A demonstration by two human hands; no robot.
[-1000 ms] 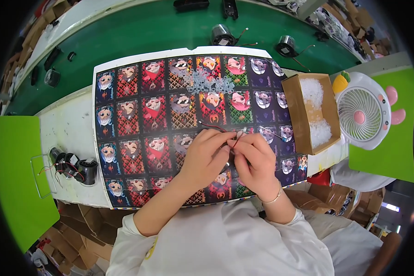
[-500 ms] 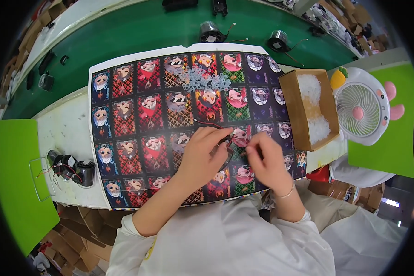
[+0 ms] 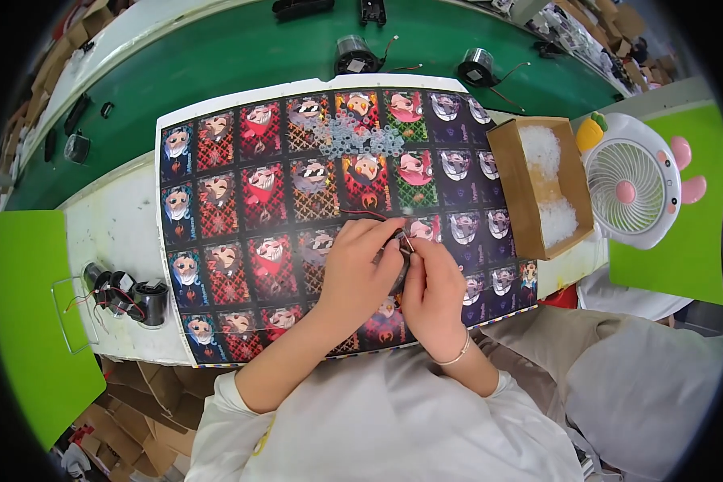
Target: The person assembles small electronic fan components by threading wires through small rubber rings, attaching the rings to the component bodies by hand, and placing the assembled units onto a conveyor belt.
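Over the printed card sheet (image 3: 269,217), my left hand (image 3: 353,269) is closed around a small black part (image 3: 399,238), most of which the fingers hide. A thin red and black wire (image 3: 365,214) sticks out from it beyond the left fingers. My right hand (image 3: 435,289) meets the left one, its thumb and forefinger pinched at the part's near right side, where a thin strand shows. What exactly the right fingertips grip is too small to make out. Farther off on the sheet lies a loose pile of small clear rings (image 3: 361,136).
To the right stand an open cardboard box (image 3: 520,201) with translucent white pieces and a white animal-shaped fan (image 3: 627,189). Several black wired units (image 3: 146,301) sit at the left. Beyond the sheet runs a green belt (image 3: 233,60) carrying black units (image 3: 478,68) with wires.
My right hand has moved left, from apart to touching the part in my left hand. The units on the green belt have shifted left.
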